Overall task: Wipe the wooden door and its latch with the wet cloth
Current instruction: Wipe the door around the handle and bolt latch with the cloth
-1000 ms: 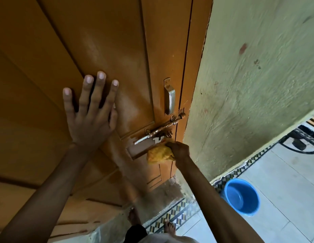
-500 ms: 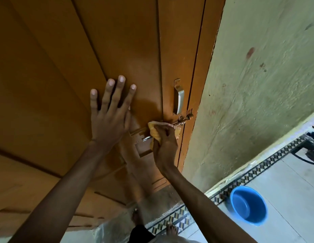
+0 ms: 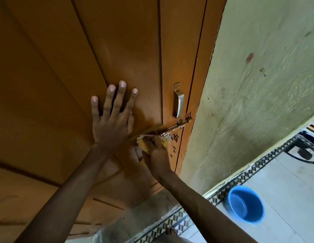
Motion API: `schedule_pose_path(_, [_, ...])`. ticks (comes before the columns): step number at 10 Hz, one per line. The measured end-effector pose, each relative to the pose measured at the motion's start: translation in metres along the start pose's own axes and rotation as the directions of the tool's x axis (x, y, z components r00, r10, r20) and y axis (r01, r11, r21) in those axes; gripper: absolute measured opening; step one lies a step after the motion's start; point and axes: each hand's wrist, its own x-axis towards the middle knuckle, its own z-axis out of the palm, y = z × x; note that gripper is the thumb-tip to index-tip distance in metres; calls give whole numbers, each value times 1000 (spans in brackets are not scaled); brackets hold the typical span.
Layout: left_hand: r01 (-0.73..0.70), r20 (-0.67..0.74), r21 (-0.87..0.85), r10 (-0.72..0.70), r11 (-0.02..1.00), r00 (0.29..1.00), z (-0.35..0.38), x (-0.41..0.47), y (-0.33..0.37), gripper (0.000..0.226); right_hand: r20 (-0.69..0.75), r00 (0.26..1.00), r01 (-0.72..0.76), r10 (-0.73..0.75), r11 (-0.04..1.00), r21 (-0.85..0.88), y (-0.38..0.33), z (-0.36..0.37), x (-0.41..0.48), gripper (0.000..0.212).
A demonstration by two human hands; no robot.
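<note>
Yellow cloth (image 3: 144,144) in right hand (image 3: 157,155) presses latch (image 3: 177,127), beside left hand (image 3: 111,125).

Counts, 1 head view:
- 1 orange-brown panelled wooden door (image 3: 117,50).
- 1 brass sliding bolt latch (image 3: 177,126) on it, left end hidden by cloth.
- 1 curved silver metal pull handle (image 3: 179,102).
- 1 crumpled yellow wet cloth (image 3: 144,146), partly hidden.
- 2 bare hands: left hand (image 3: 111,120), right hand (image 3: 157,155). 4 fingernails (image 3: 122,84) visible on the left.
- 1 round blue plastic basin (image 3: 245,205) on the floor.
- 1 pale green plaster wall (image 3: 257,85), w/ approx. 3 reddish marks; small, hard to be sure.
- 1 bare foot (image 3: 170,231) seen at bottom edge.
- 1 strip of patterned black-and-cream border tile (image 3: 249,171).
</note>
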Motion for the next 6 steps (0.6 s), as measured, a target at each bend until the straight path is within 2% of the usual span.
schedule_pose_path(1, [1, -16, -21, -1, 1000, 1000, 0, 1, 0, 60, 167, 986, 2, -3, 1000, 6, -11, 1, -9, 42])
schedule_pose_path(2, [4, -7, -45, -5, 999, 1000, -1, -1, -1, 60, 60, 995, -85, 81, 995, 55, -14, -8, -11, 39])
schedule_pose_path(3, [16, 9, -46, -16, 999, 1000, -3, -1, 0, 60, -116, 959, -256, 258, 966, 35, -16, -19, -4, 37])
schedule_pose_path(4, [13, 8, -47, -12, 999, 1000, -3, 0, 0, 60, -23, 981, -195, 194, 972, -131, -12, -10, 1, 38])
schedule_pose_path(5, [33, 29, -72, -31, 997, 999, -4, 0, 0, 60, 41, 993, -111, 112, 993, -37, -7, -23, -4, 27])
schedule_pose_path(6, [36, 59, -110, -30, 993, 998, -9, 1, 0, 59, 55, 986, -153, 155, 987, -41, 7, -51, -12, 15])
